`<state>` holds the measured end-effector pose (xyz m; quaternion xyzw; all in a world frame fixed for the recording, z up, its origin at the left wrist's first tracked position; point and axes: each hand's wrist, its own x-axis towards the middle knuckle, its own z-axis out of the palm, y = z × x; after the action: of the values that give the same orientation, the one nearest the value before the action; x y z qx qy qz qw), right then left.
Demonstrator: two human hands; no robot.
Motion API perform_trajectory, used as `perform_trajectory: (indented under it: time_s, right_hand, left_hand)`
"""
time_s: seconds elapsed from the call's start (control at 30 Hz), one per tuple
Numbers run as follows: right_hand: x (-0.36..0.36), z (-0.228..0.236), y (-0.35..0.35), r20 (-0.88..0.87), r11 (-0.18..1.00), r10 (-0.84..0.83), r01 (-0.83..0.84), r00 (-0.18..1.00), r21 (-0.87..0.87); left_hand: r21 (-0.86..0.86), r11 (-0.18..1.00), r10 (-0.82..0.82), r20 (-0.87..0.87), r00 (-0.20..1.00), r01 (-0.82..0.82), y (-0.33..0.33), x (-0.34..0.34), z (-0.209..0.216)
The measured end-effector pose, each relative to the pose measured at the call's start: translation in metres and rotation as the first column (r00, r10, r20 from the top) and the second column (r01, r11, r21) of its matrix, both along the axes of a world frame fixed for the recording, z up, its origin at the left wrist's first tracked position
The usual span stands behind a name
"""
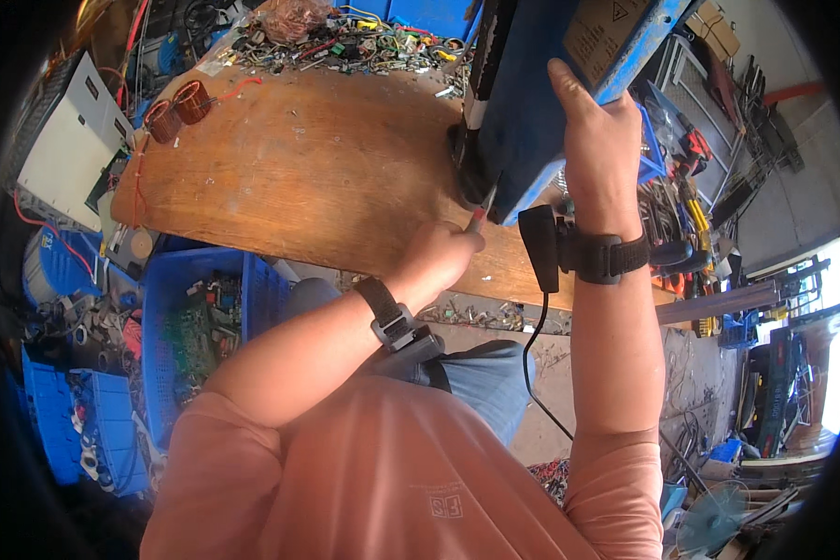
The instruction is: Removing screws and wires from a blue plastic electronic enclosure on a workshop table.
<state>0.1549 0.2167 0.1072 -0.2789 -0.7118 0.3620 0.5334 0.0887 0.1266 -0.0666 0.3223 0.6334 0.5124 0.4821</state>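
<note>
Salmon-coloured shirt [373, 467] is seen nearest the camera, at 6 o'clock, with blue jeans [485, 373] just beyond it. Wooden tabletop [289, 168] is extended from 10 o'clock through 12 to about 3. Blue metal casing [527, 121], worn at its edges and marked by a pale label, is stood tilted on the tabletop at 1 o'clock. Blue crate [266, 299] is placed between 8 and 9 o'clock, filled with green circuit boards [191, 341]. Mixed scrap pieces [355, 45] are heaped on the far tabletop, 11 to 12 o'clock. Right hand [602, 140], at 2 o'clock, is gripped on the casing's edge; thumb is laid along the near face, fingertips are hidden behind. Left hand [439, 257], near dial centre, is closed around a hand tool [478, 220]. Black straps [611, 259] are worn on both wrists. Two copper coils [192, 101] are noted side by side at 10 o'clock. Tool: red handle, metal tip pointed upward at the casing's lower corner; whether contact is made cannot be told.
</note>
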Motion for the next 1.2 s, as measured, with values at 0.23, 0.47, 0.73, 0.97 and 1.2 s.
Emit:
perform_trajectory:
  time_s: [0.23,0.47,0.73,0.97,1.2]
  right_hand:
    - [0.001,0.006,0.006,-0.01,0.987,-0.028,0.026,1.0,-0.158]
    - [0.0,0.002,0.013,-0.037,0.995,-0.026,0.022,0.999,-0.093]
    - [0.0,0.002,0.011,-0.043,0.993,0.016,-0.021,0.999,-0.12]
    - [0.005,0.005,0.014,-0.03,0.989,-0.042,0.037,0.999,-0.14]
    - [0.001,-0.003,0.017,-0.089,0.998,0.003,-0.008,0.996,-0.058]
  left_hand:
    - [0.031,0.982,0.169,0.27,0.948,-0.184,0.004,0.027,0.023]
    - [-0.086,0.97,0.24,0.447,0.862,-0.226,0.01,0.039,0.034]
    - [-0.148,0.97,0.235,0.392,0.889,-0.191,0.02,0.035,0.033]
    - [-0.24,0.97,0.149,0.463,0.874,-0.039,0.004,0.022,0.04]
    - [-0.139,0.984,0.167,0.482,0.86,-0.113,0.008,0.021,0.05]
